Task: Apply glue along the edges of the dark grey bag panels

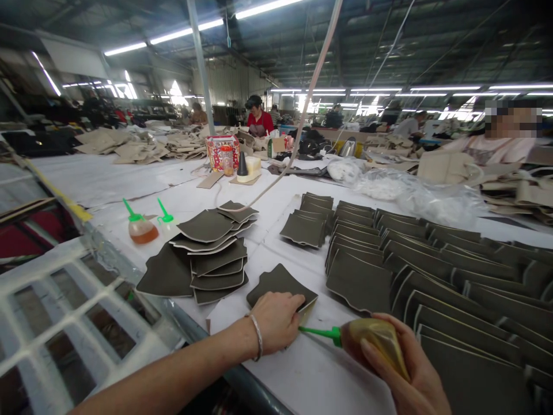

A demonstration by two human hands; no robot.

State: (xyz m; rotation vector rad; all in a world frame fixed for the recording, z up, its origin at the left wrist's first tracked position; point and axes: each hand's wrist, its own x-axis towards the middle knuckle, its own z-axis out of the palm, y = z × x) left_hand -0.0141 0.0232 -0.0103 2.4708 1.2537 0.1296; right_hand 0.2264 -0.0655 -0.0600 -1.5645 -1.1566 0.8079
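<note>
Close to the near edge of the tabletop (272, 248), my left hand (276, 320) rests over a dark panel (280, 282), fingers bent and set down on its upper face. My thumb is hidden, so I cannot tell whether I am pinching the panel or only pressing it. A yellowish strip (307, 311) shows along its right side, next to my fingertips.

My right hand (415, 357) is wrapped around an amber squeeze bottle (375, 343), tipped nearly level, its green nozzle (322, 332) aimed left. The tip ends right beside my left fingers; whether it touches them or the panel I cannot make out.

To do this well, I judge that the left hand should bear down evenly, well back from the edge, so the panel does not skid and the fingertips stay clear of the nozzle. The right hand should squeeze lightly and steer from the wrist, holding the tip low; too hard a grip could send out a blob.

Towards the tabletop's left edge stands a pile of panels (218, 271), with 2 more green-capped bottles (143, 230) beyond it. Overlapping rows of panels (432, 282) spread towards the right side, near enough for my right forearm to knock.
</note>
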